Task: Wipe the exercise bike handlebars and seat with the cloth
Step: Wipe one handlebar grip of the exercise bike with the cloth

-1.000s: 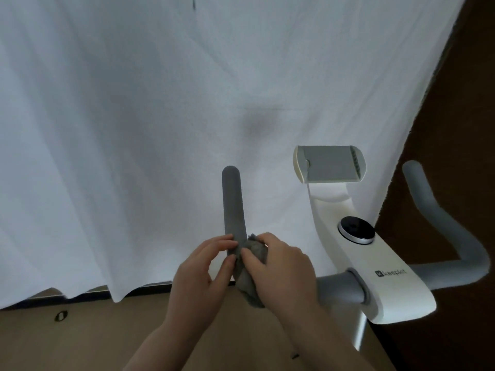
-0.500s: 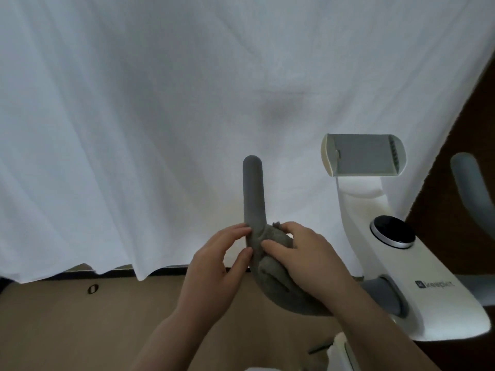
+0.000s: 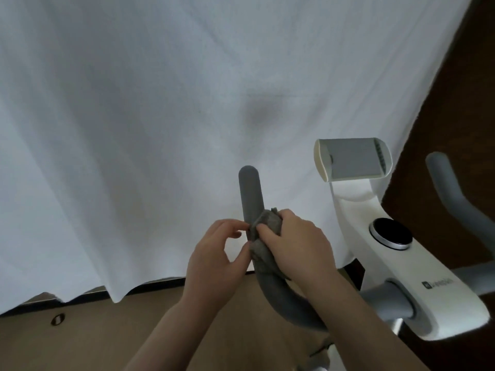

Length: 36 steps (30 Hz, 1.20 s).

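The bike's left grey handlebar rises in the middle of the view. A grey cloth is wrapped around it just below the bare tip. My right hand grips the cloth and the bar from the right. My left hand is at the bar's left side, its fingertips pinching the cloth's edge. The right handlebar curves up at the far right, untouched. The seat is out of view.
The white bike stem carries a round black knob and a grey tablet holder. A white curtain hangs close behind the bars. Below it lies a brown floor.
Both hands and the cloth have slid up the left handlebar toward its tip. The camera has shifted, so the bike sits further right in view.
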{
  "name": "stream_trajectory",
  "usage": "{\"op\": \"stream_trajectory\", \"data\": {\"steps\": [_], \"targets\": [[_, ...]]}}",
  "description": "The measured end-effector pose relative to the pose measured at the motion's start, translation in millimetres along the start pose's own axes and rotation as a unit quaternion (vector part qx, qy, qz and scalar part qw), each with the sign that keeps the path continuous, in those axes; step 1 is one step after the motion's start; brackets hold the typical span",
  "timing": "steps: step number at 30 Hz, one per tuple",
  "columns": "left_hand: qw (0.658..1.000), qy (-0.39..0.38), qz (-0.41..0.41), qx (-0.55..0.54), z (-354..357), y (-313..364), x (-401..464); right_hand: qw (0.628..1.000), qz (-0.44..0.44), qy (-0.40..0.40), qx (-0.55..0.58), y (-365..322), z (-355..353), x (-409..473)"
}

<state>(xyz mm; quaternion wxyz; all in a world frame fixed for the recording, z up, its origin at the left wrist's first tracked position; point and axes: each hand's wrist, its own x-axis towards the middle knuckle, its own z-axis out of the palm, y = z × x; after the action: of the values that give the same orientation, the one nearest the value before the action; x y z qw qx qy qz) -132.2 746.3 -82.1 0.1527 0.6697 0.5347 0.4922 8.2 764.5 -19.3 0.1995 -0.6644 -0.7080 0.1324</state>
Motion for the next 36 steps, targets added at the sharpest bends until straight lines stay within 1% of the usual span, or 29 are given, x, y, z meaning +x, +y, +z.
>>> {"op": "stream_trajectory", "data": {"steps": [2, 6, 10, 12, 14, 16, 21, 23, 25, 28, 30, 33, 36], "targets": [[1.0, -0.003, 0.002, 0.004, -4, -1, 4, 0.999, -0.005, -0.012, -0.041, 0, -3, -8], [1.0, -0.006, 0.017, 0.018, -5, -6, 9, 0.996, -0.007, 0.033, -0.082, -16, -3, 6], [0.999, -0.028, 0.035, 0.021, -11, -10, 10, 0.996, -0.003, -0.005, -0.086, -8, -4, -7], [0.998, -0.029, 0.045, 0.019, -12, -11, 15, 0.998, 0.003, -0.001, -0.06, -7, -3, -9], [0.998, -0.026, 0.058, 0.018, -11, -11, 22, 0.999, 0.017, 0.03, -0.02, -13, 0, 4], [0.998, -0.021, 0.064, 0.015, -10, -9, 30, 0.998, 0.035, 0.044, 0.011, -19, 3, 15], [0.996, -0.021, 0.08, 0.013, -15, -7, 45, 0.997, 0.034, -0.018, 0.068, -9, 1, 7], [0.997, -0.018, 0.072, -0.005, -13, -9, 49, 0.995, 0.022, 0.005, 0.102, -12, -2, 21], [0.998, -0.011, 0.06, -0.034, -10, -8, 51, 0.986, 0.019, 0.027, 0.162, -15, -1, 39], [0.997, -0.019, 0.047, -0.053, -10, -7, 52, 0.971, 0.011, 0.006, 0.239, -11, 13, 41], [0.998, -0.021, 0.042, -0.052, -13, -7, 53, 0.971, 0.006, 0.013, 0.238, -5, 19, 33], [0.998, -0.012, 0.036, -0.045, -13, -8, 57, 0.972, -0.009, 0.063, 0.226, -12, 8, 48], [0.999, -0.009, 0.029, -0.04, -13, -7, 61, 0.969, -0.022, 0.07, 0.238, -20, 0, 59]]}}
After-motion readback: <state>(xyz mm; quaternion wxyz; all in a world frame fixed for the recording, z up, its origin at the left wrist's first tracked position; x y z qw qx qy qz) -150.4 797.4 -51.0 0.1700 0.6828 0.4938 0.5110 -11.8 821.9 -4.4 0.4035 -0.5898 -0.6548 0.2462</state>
